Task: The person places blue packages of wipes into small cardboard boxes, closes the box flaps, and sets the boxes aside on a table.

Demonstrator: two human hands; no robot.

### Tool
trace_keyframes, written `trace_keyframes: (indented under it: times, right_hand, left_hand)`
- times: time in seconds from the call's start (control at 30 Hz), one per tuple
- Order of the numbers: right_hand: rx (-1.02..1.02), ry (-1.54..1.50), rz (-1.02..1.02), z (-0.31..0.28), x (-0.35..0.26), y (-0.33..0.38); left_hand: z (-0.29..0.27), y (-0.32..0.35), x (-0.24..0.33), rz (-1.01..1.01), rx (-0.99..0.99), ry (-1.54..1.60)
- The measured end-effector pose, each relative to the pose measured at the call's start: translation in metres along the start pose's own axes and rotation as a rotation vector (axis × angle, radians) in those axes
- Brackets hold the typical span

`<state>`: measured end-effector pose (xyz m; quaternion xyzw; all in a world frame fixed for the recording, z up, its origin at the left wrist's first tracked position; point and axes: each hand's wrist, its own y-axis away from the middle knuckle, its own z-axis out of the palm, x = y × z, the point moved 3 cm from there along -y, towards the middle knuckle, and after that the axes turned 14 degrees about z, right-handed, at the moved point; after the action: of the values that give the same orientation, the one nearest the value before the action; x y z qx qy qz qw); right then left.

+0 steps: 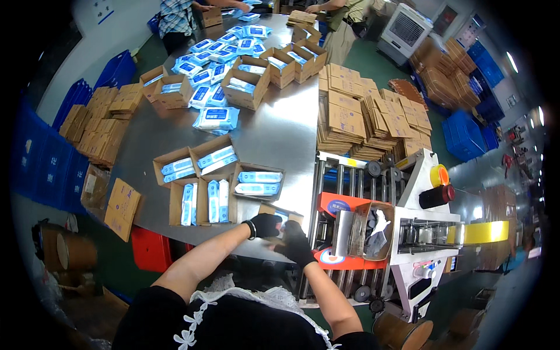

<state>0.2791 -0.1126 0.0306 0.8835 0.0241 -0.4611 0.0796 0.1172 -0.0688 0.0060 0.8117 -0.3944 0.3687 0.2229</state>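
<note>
Head view — left hand (266, 225) and right hand (297, 245) at 1 carton (270, 209) — finger grip blurred, cannot tell.

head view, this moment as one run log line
left hand: gloved, at brown carton | right hand: gloved, same carton | grip: unclear | beyond: five open cartons holding blue-white packs | right: roller machine

Cool, fairly bright light fills the middle; a lamp strip (511, 62) glows white at 2 o'clock. The steel table (291, 125) throws a pale sheen toward 12 o'clock. At 8 o'clock, a cardboard drum (77, 251) sits in dimness. Just below centre, at 6 o'clock, the right hand's (296, 246) fingers look blurred. Fisheye distortion bends edges, and black vignetting swallows all 4 corners.
</note>
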Motion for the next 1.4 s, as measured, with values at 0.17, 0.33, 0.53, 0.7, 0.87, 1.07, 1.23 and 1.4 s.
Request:
trace_keyframes:
  times: [0.17, 0.33, 0.53, 0.7, 0.87, 1.07, 1.23, 1.4]
  right_hand:
    - [-0.158, 0.17, 0.027, -0.01, 0.025, -0.042]
    - [0.07, 0.391, -0.065, -0.001, -0.015, -0.069]
    - [0.217, 0.406, 0.115, 0.059, -0.01, -0.025]
    - [0.151, 0.418, -0.133, 0.008, 0.016, 0.028]
    - [0.121, 0.352, -0.076, 0.012, 0.008, 0.01]
    - [-0.044, 0.461, -0.193, 0.021, -0.015, -0.012]
    - [0.029, 0.468, -0.191, 0.0, 0.018, -0.032]
    - [0.188, 0.574, -0.18, -0.044, 0.025, -0.032]
  left_hand:
    - [-0.02, 0.013, -0.015, -0.234, 0.511, 0.091]
    - [0.013, 0.012, -0.051, -0.4, 0.627, 0.218]
    - [0.076, 0.031, -0.063, -0.301, 0.714, 0.365]
    - [0.03, 0.035, -0.032, -0.209, 0.398, -0.143]
    - [-0.09, 0.034, -0.033, -0.179, 0.406, -0.782]
    - [-0.07, 0.017, -0.04, -0.113, 0.373, -0.912]
    - [-0.062, 0.013, -0.022, -0.135, 0.359, -0.904]
    - [-0.044, 0.01, -0.014, -0.139, 0.4, -0.731]
